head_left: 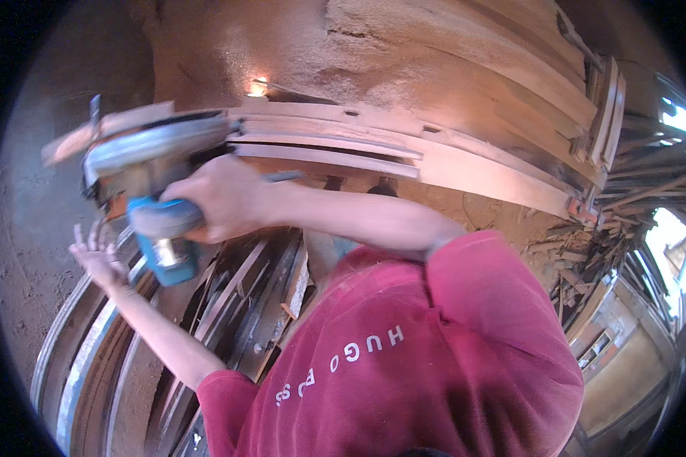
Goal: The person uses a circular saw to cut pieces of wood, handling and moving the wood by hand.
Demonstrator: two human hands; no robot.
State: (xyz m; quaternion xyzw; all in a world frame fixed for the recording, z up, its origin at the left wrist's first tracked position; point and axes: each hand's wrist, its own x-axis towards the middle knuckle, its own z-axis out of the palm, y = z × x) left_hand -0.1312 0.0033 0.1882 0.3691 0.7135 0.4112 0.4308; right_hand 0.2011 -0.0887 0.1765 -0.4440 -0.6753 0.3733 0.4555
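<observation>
My right hand (225, 194) is wrapped round the blue grip of a cordless circular saw (149, 152), which is smeared by motion. Its battery end points down toward me, and the grey metal side lies at the near left end of the long wooden boards. Beside and below the saw, my left hand (99, 263) is raised with its fingers spread, holding nothing. A short pale board (107, 133) sticks out past the saw on the left. I cannot tell whether the blade touches wood.
Long pale boards with small slots (472, 164) run across the bench, coated in sawdust. Sawn timber lengths (137, 365) lean at the lower left. A heap of wood scraps (579, 251) lies to the right, near a wooden cabinet (625, 373). A small bright light (258, 87) glows behind the boards.
</observation>
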